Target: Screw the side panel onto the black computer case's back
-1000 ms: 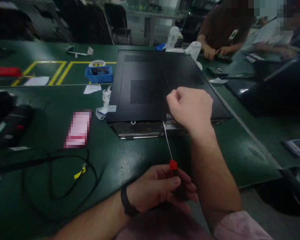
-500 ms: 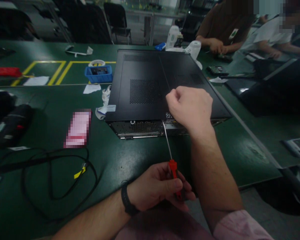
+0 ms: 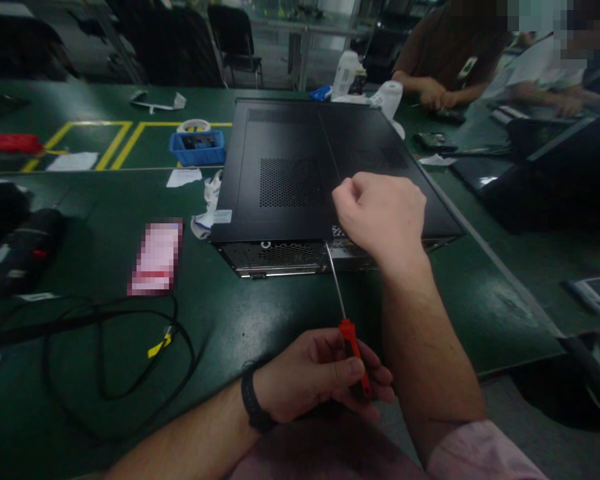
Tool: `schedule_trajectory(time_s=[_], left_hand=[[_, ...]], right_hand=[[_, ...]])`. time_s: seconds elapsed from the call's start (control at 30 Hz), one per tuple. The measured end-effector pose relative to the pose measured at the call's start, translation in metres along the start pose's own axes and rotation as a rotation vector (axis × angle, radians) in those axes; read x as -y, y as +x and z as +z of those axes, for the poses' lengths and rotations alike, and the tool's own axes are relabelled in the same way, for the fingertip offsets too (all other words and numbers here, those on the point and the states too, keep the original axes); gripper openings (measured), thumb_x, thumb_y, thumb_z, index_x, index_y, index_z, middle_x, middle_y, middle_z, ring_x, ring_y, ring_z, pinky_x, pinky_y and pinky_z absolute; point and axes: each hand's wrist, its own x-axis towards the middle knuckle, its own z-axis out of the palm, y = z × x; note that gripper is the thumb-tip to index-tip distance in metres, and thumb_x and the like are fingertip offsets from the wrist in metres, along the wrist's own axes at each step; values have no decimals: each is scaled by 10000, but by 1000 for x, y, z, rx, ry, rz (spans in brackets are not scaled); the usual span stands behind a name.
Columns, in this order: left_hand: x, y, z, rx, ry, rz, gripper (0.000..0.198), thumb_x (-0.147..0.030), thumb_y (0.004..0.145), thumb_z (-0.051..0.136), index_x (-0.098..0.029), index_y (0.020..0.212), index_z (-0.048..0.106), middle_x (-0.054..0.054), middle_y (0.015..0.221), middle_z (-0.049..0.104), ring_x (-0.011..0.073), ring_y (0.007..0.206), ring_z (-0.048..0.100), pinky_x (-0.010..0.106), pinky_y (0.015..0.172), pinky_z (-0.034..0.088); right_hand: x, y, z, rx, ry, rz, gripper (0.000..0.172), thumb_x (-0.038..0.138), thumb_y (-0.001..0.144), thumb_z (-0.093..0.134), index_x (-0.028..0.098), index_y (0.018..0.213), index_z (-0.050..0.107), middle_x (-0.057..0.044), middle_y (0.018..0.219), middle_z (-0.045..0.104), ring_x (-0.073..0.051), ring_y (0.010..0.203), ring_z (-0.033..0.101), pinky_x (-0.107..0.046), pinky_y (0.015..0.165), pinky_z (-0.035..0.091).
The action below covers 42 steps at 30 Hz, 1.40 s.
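A black computer case (image 3: pixel 290 133) lies flat on the green table, its rear panel facing me. My left hand (image 3: pixel 325 373) is closed round the red and black handle of a screwdriver (image 3: pixel 350 343), thumb on top. The screwdriver's thin shaft points up and away, and its tip meets the rear panel just under the top cover's edge; the screw head itself is too small to make out. My right hand (image 3: pixel 380 213) rests as a fist on the near right part of the cover. The inside of that fist is hidden.
A blue bin (image 3: pixel 197 148) with dark parts stands left of the case. A pink phone-like item (image 3: pixel 157 257), black cables (image 3: pixel 105 313) and a power tool (image 3: pixel 30 247) lie left. Two people work at the far right, near a black panel (image 3: pixel 555 173). White bottles (image 3: pixel 347 73) stand behind.
The screwdriver's handle has turned in my left hand, showing more red along its side, and its lower end has shifted slightly right. My right fist and the case stay put.
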Motion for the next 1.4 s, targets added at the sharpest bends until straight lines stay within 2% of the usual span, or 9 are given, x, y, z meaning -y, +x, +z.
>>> schedule_trajectory(time_s=[0.23,0.37,0.53,0.67,0.87,0.97,1.17,1.3,1.4], left_hand=[[5,2,-3,-32,58,15,350,-368,772,901,-120,910,696,48,816,713,162,772,754,247,611,648],[4,2,-3,1,-1,23,354,-411,829,847,-130,991,705,69,935,719,197,852,772,290,657,663],[1,0,1,44,-30,5,337,-349,859,825,-116,1088,741,113,1070,711,211,967,767,299,767,665],[1,1,2,23,-19,1,329,-363,820,861,-117,999,736,104,1002,721,221,932,775,291,714,668],[3,2,1,-28,63,-5,431,-438,739,915,-103,891,691,58,817,697,170,745,754,236,570,642],[4,3,-2,-33,91,-13,434,-449,751,905,-100,877,680,50,799,682,168,738,749,223,552,631],[3,1,-5,75,-54,14,313,-374,872,810,-117,997,680,95,992,730,221,905,777,318,687,668],[1,-2,-3,77,-61,-5,284,-323,929,736,-112,1117,716,160,1131,738,258,1066,754,356,830,655],[3,-2,-2,55,-33,5,299,-345,917,757,-125,1116,718,158,1155,739,270,1106,744,351,831,649]], right_hand=[[0,0,0,11,-2,8,452,419,983,374,165,901,739,-137,848,723,-265,819,641,-386,755,429],[0,0,-1,19,-4,2,453,416,985,368,164,907,736,-140,850,723,-269,818,641,-391,757,422],[0,0,-1,-1,6,-4,436,407,973,392,154,890,738,-150,830,727,-269,808,637,-379,737,414],[-1,-1,-1,0,3,-9,441,409,982,389,161,899,743,-155,848,734,-280,811,645,-382,733,409],[0,0,-1,10,-2,-9,443,412,986,384,163,897,741,-152,849,733,-283,814,654,-382,737,414],[-1,0,-1,1,-4,-11,437,409,977,392,164,879,740,-148,831,732,-276,802,649,-377,727,414],[-1,0,0,-11,0,-14,446,411,980,376,166,878,734,-140,832,735,-256,777,635,-378,729,419],[0,0,-1,-16,-3,-15,437,407,973,393,159,866,737,-146,820,735,-258,775,634,-370,715,412],[0,0,-1,-8,-8,-10,439,413,976,393,164,876,741,-145,831,739,-265,787,639,-372,717,411]])
